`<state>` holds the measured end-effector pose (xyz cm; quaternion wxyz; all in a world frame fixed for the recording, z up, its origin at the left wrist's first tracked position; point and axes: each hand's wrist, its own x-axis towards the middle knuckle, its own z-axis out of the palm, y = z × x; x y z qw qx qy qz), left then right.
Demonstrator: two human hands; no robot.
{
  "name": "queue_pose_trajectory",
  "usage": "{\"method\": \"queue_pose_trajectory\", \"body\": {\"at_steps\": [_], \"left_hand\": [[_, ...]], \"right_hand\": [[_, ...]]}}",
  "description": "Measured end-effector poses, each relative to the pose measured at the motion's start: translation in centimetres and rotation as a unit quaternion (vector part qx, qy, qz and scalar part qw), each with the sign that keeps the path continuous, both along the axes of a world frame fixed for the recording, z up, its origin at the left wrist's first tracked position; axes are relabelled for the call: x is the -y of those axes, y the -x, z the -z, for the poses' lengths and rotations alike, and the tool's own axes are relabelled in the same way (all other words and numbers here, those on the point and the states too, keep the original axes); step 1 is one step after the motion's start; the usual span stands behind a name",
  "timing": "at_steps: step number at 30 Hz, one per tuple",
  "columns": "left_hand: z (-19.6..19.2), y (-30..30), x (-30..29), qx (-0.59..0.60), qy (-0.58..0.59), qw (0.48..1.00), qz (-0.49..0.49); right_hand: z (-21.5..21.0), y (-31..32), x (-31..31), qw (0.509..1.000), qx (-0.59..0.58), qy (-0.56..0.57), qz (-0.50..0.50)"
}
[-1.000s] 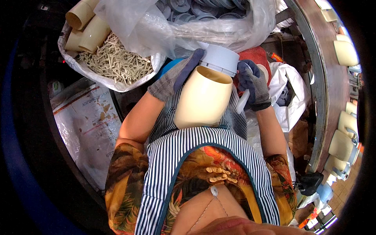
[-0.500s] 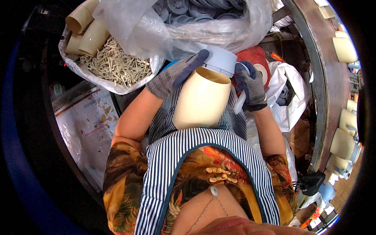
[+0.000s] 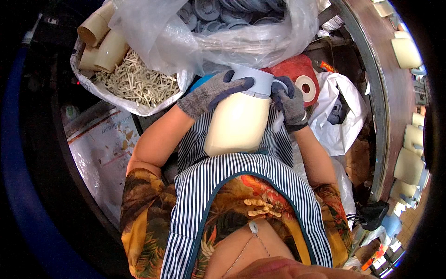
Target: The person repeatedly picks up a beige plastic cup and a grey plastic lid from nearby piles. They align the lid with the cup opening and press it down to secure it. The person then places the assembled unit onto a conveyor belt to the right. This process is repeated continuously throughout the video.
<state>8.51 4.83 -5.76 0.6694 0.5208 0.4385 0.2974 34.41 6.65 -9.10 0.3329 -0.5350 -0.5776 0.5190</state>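
A cream flask body [image 3: 238, 123] stands tilted in my lap against the striped apron. On its upper rim sits a blue-grey collar [image 3: 255, 80] with a spout; the body's opening is covered. My gloved left hand [image 3: 214, 92] grips the collar's left side, thumb across its front, near the joint with the body. From the right, my gloved right hand [image 3: 290, 101] is closed round the collar's handle side. A pale end of the handle [image 3: 278, 123] shows below that hand; my fingers hide the rest.
Ahead, a clear plastic bag [image 3: 232, 49] holds blue-grey round parts. At the left, a white sack [image 3: 153, 110] contains small pale pieces and cream shells. A red object [image 3: 295, 69] and white bag [image 3: 341, 135] lie right. Cream bodies line the brown bench [image 3: 383, 60] at far right.
The collar has come down onto the flask body, covering the opening that showed before. Both hands moved slightly with it, the left hand's thumb now lower across the collar.
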Motion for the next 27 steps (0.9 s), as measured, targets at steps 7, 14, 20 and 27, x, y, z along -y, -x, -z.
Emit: {"method": "queue_pose_trajectory", "body": {"at_steps": [7,14,20,27], "left_hand": [[4.4,1.5,0.0,-0.087,-0.144,0.985,0.036],[4.9,1.9,1.2,-0.223,-0.316,0.920,0.060],[0.1,1.5,5.1,0.067,0.010,0.983,-0.169],[-7.6,-0.5,-1.2,0.117,-0.154,0.948,-0.251]], "right_hand": [[-1.1,1.5,0.9,0.986,0.100,-0.129,0.013],[-0.4,0.6,1.1,0.996,0.048,-0.050,-0.055],[1.3,-7.5,-2.0,0.875,0.355,-0.326,0.051],[8.9,-10.1,-3.6,0.792,0.487,-0.365,0.056]]}}
